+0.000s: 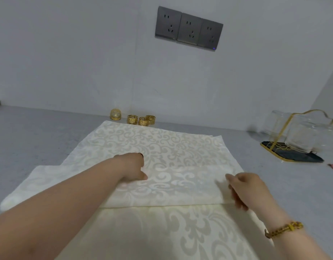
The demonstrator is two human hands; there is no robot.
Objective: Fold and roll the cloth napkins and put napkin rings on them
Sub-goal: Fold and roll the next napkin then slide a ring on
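One folded napkin (180, 186) lies lengthwise left to right

This looks like a home kitchen or dining corner. A smooth grey tabletop (40, 132) runs up against a plain pale wall (68, 53) that carries a row of three dark sockets (188, 29). Table linen and tableware lie about: cream patterned napkins (152, 139) spread flat, gold napkin rings (141, 120) lined up by the wall, and clear glasses (299, 137) on a gold wire rack (312, 111) with a dark tray (300, 156).
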